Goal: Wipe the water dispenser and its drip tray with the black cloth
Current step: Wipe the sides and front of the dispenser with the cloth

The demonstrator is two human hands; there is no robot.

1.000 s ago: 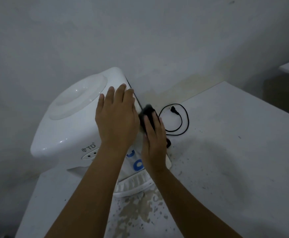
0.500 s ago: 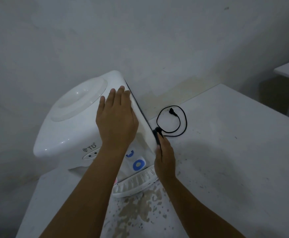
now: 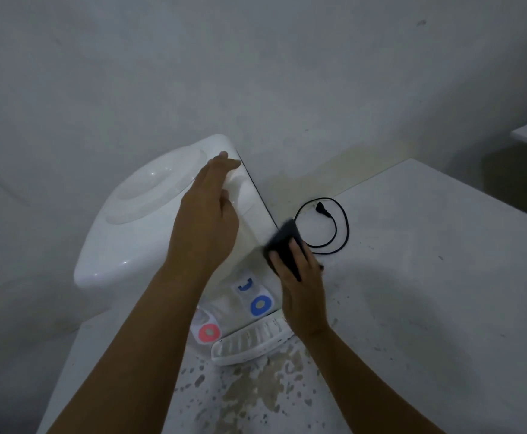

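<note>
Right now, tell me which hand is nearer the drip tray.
Right. The right hand, gripping the black cloth against the water dispenser, sits just above the drip tray; the left hand rests flat on the dispenser's top, farther away.

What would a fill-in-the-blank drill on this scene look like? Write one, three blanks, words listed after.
1. The right hand presses the ____ cloth against the side of the water dispenser.
2. The left hand rests, fingers straight, on the dispenser's ____.
3. The loose power cord lies coiled on the ____, to the right of the dispenser, behind the drip tray.

Missing words: black; top; table
</note>
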